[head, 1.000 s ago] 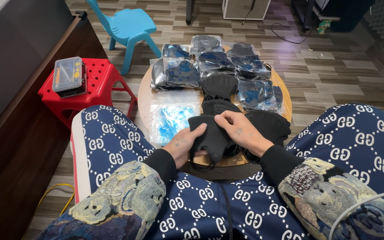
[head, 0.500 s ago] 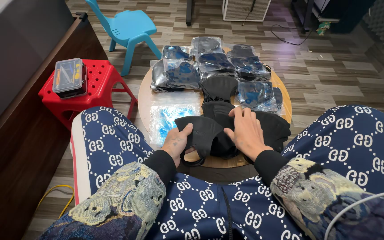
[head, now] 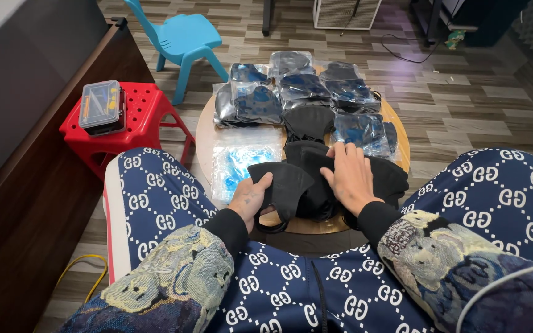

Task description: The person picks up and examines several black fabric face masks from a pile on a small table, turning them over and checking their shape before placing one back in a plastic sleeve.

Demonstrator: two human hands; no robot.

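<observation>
Pinching a black face mask (head: 282, 185) lying crosswise, left hand (head: 249, 198) grips; right hand (head: 351, 177) rests flat, open, on the pile (head: 380, 176).

Masks (head: 316, 179) lie on the table (head: 208, 132), stool (head: 137, 117) at left.

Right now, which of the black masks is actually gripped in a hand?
The black mask at the pile's left edge: the left hand pinches it. The right hand only lies flat on the pile of black masks.
</observation>
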